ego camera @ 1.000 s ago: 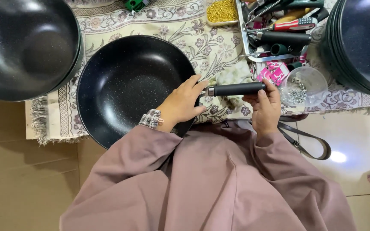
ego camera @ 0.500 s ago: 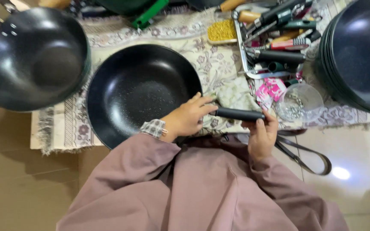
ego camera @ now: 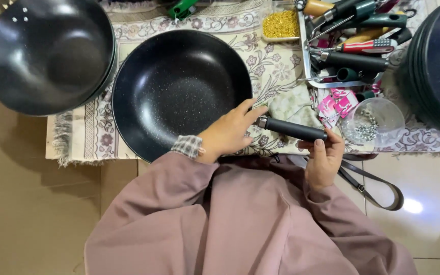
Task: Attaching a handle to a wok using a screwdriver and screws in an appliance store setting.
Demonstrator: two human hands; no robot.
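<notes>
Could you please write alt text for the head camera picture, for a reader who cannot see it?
Seen from above, a person's left hand rests at the rim of a black speckled pan while the right hand holds a black handle beside it. They lie on a patterned cloth, with stacked pans and a tray of tools nearby.

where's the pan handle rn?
Head view, right of centre: black handle lies between left hand and right hand, beside the speckled pan.

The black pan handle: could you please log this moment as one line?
left hand: on pan rim | right hand: grips black handle | handle: at rim | surface: patterned cloth
</notes>
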